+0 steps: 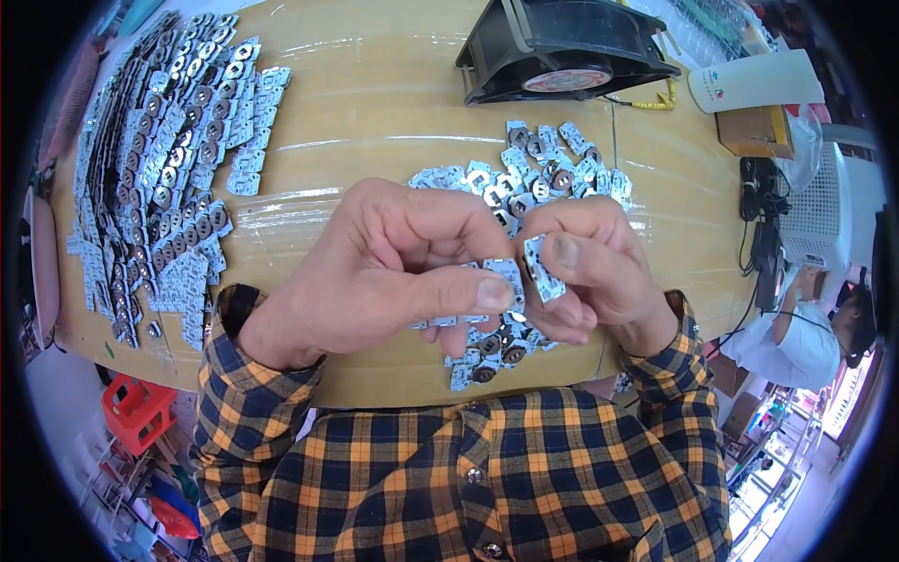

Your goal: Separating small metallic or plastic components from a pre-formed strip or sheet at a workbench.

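Both hands are raised over the near middle of the table, their fingertips close together. My left hand [384, 267] is closed on a strip of small white circuit boards [501, 273], the thumb pressing near its right end; fingers cover much of the strip. My right hand [595, 267] pinches a single small circuit board [541, 269] between thumb and fingers. This piece is tilted, and a narrow gap separates it from the strip. Beneath and beyond the hands lies a loose pile of circuit boards [534, 178], several with round dark or silvery parts on them.
Stacked strips of circuit boards [164, 178] cover the table's left side. At the far side stands a black fan [567, 51]. A white cup-like container [758, 81], a brown box [754, 131] and black cables [763, 201] are on the right. Another person [796, 328] is beyond the right edge.
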### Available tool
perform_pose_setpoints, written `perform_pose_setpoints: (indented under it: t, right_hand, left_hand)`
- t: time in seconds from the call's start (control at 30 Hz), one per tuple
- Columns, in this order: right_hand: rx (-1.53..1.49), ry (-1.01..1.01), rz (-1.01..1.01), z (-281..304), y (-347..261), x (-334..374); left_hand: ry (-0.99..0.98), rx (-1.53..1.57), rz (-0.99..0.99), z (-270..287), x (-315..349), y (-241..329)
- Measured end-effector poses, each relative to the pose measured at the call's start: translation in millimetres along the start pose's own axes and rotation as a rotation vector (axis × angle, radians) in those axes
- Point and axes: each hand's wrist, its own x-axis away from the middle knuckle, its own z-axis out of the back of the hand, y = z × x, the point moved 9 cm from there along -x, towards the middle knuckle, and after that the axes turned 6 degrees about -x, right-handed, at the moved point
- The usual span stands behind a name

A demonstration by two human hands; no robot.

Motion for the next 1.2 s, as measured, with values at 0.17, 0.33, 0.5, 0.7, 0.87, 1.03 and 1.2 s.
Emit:
perform_pose_setpoints:
  t: [0.17,0.33,0.5,0.7,0.87,1.03,1.2]
  right_hand:
    - [0.058,0.158,0.134,13,-10,-3]
    - [0.313,0.291,0.190,22,-23,1]
    - [0.413,0.259,0.219,19,-23,1]
    - [0.414,0.281,0.204,17,-23,-1]
    - [0.395,0.281,0.201,17,-22,-2]
    - [0.338,0.276,0.195,17,-20,-2]
    - [0.307,0.331,0.209,23,-18,-2]
  left_hand:
    - [0.171,-0.115,-0.033,12,0,-1]
    - [0.428,-0.958,-0.684,0,17,52]
    - [0.463,-1.065,-0.807,-11,21,52]
    - [0.562,-1.122,-0.859,-13,26,53]
    - [0.583,-1.134,-0.864,-12,27,54]
    - [0.582,-1.109,-0.863,-10,27,56]
    - [0.489,-1.145,-0.852,-14,24,52]
